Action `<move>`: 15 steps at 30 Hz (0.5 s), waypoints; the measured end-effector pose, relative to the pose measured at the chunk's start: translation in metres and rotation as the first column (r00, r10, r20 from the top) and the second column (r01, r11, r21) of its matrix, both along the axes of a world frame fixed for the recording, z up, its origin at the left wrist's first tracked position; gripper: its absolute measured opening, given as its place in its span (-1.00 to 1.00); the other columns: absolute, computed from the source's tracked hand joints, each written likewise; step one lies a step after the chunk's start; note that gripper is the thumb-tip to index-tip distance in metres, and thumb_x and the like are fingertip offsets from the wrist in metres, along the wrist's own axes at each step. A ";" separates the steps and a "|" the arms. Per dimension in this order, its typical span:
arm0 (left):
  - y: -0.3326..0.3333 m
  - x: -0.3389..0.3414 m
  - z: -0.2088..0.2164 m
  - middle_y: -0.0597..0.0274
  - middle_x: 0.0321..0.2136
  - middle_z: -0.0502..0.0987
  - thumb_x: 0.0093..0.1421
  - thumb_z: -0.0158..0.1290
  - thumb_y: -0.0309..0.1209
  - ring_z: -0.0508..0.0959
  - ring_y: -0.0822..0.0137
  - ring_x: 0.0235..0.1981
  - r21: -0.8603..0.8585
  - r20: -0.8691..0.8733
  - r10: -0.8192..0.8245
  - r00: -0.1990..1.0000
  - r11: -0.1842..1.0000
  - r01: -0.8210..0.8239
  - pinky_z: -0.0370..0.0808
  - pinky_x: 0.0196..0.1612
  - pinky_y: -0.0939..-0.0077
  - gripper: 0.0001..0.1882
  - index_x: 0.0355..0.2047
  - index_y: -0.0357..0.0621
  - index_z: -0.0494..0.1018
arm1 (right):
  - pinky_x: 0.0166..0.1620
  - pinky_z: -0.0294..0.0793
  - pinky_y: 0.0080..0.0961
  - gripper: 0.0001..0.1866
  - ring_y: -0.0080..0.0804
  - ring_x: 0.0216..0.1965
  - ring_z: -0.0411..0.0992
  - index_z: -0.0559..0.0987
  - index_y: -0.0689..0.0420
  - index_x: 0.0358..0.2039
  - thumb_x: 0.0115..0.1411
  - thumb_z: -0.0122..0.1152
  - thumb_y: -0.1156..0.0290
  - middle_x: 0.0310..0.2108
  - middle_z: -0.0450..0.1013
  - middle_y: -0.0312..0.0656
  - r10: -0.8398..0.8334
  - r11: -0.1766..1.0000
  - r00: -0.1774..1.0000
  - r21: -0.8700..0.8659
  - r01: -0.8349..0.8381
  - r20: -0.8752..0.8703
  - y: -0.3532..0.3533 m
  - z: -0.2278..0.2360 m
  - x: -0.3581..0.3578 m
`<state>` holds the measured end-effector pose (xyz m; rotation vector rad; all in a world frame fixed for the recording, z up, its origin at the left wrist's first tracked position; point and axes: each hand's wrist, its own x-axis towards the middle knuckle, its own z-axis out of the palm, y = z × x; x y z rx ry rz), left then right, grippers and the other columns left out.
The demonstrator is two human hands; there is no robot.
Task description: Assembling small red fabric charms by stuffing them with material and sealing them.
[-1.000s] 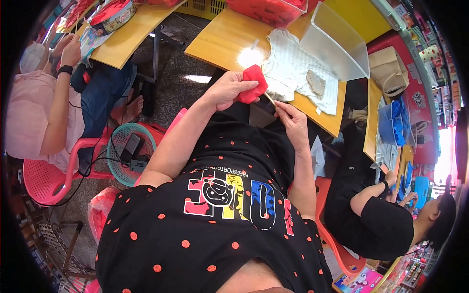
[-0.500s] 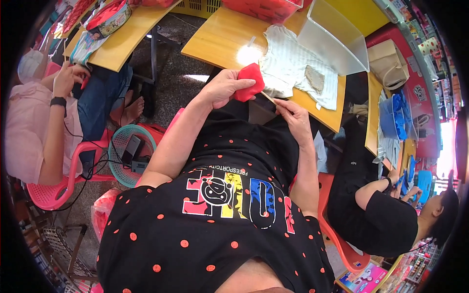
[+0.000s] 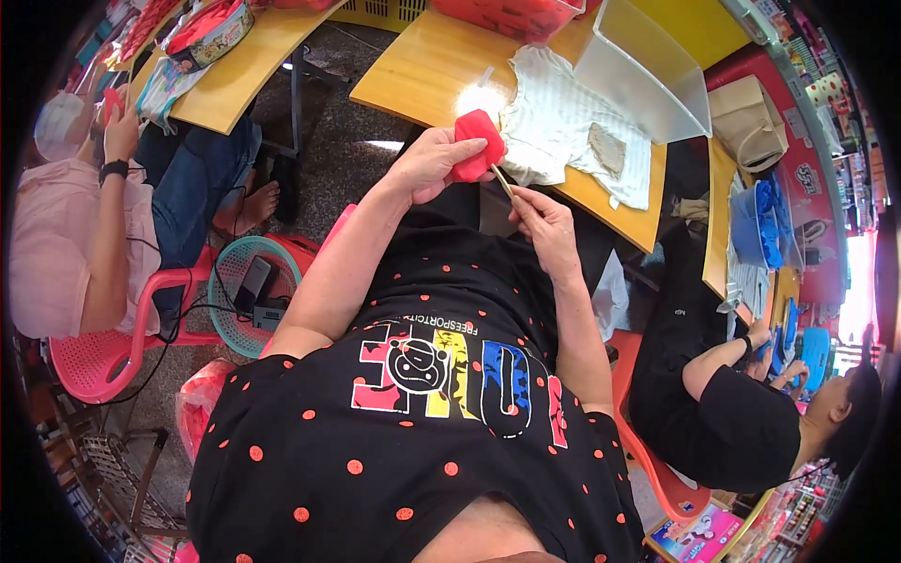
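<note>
Seen from above, a person's left hand (image 3: 428, 169) grips a red piece (image 3: 477, 141); the right hand (image 3: 548, 227) pinches a thin stick (image 3: 503, 179) at its near edge; a wooden table (image 3: 413, 80) beyond holds striped white cloth (image 3: 547, 113)

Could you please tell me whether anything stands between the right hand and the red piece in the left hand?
Nothing visible blocks the way; only the thin stick held by the right hand spans the gap, its far end at the lower edge of the red piece.
</note>
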<state>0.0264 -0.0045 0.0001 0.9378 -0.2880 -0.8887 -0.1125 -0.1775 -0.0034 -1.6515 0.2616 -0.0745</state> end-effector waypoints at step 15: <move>0.006 0.000 0.015 0.15 -0.24 0.53 0.26 -0.01 -0.30 0.55 0.42 -0.28 0.035 -0.010 0.046 0.999 0.998 -0.046 0.54 -0.23 0.52 -0.66 -0.10 -0.35 0.40 | -0.59 0.08 -0.83 -0.76 -0.81 -0.63 0.15 0.57 0.16 -0.11 0.24 0.09 0.38 -0.57 0.37 -0.45 -0.078 0.982 0.997 0.173 0.081 -0.024 -0.002 0.002 0.001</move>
